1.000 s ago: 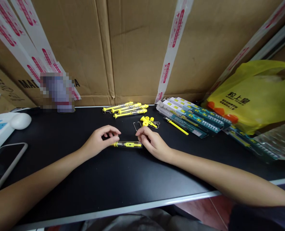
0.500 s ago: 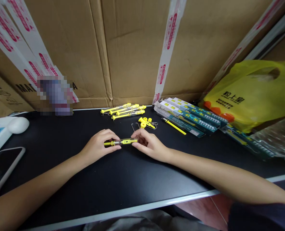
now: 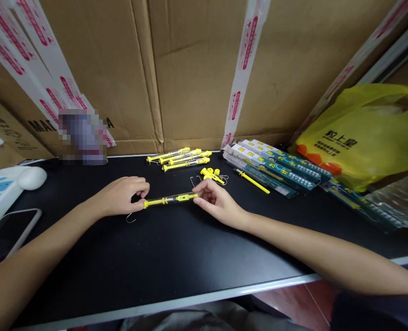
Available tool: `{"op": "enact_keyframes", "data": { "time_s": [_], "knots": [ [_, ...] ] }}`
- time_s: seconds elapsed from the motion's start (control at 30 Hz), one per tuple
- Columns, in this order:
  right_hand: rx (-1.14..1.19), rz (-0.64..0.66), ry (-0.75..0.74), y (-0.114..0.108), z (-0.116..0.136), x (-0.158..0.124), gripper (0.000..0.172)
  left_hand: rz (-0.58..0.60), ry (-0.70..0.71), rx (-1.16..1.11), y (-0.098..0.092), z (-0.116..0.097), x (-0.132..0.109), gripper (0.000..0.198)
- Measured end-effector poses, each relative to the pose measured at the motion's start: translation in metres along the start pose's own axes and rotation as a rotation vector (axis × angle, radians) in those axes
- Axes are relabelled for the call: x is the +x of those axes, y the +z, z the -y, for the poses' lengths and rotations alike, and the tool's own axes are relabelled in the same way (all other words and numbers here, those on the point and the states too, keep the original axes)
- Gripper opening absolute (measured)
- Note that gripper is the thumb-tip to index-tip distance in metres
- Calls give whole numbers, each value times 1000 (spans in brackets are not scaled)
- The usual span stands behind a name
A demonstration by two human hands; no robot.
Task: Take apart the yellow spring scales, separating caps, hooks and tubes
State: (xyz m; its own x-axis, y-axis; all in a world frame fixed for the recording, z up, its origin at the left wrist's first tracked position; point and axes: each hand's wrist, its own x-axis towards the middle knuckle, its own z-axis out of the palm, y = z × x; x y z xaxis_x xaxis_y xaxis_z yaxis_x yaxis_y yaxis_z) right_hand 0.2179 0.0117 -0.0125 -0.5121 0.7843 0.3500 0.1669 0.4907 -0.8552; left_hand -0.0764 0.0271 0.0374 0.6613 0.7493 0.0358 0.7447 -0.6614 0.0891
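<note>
Fingers of your right hand [image 3: 216, 202] pinch the clear end of the tubular spring scale [image 3: 171, 199] above the black tabletop [image 3: 190, 257]; your left hand [image 3: 123, 196] meets its hooked end, grip unclear. Ideally, align both ends.

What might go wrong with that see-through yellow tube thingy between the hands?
The clear tube might slip, since the right hand has it by one end and the left hand seems only to touch the other. The thin wire hook beside the left hand might poke or snag. And the small loose yellow parts just beyond the right hand could scatter if bumped.
</note>
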Motion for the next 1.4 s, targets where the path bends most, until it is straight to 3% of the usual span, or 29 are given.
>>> {"op": "enact_keyframes", "data": {
  "time_s": [0.13, 0.27, 0.43, 0.6, 0.73, 0.87, 1.1, 1.27, 1.4],
  "knots": [
    [36, -30, 8, 1, -1, 1, 17, 77, 49, -50, 4, 3, 0, 6],
    [96, -92, 22, 1, -2, 3, 16, 80, 9, -92, 8, 5, 0, 1],
    [115, -149, 34, -1, 0, 4, 16, 12, -41, -195, 15, 9, 1, 4],
    [114, -164, 30, -1, 1, 5, 17, -81, -145, -438, 24, 14, 4, 14],
    [97, -144, 15, 0, -1, 4, 18, -186, -190, -706, 29, 20, 6, 28],
    [45, -104, -11, 1, -2, 2, 18, -219, -201, -842, 33, 15, 8, 26],
    [-3, -76, -33, 1, 1, -1, 25, -407, -386, -794, 38, -18, 10, 27],
    [-35, -61, -61, 2, 1, -4, 31, -399, -393, -638, 31, -30, 9, 29],
    [-43, -73, -71, 3, 1, -4, 34, -390, -362, -551, 29, -30, 8, 43]
  ]
}}
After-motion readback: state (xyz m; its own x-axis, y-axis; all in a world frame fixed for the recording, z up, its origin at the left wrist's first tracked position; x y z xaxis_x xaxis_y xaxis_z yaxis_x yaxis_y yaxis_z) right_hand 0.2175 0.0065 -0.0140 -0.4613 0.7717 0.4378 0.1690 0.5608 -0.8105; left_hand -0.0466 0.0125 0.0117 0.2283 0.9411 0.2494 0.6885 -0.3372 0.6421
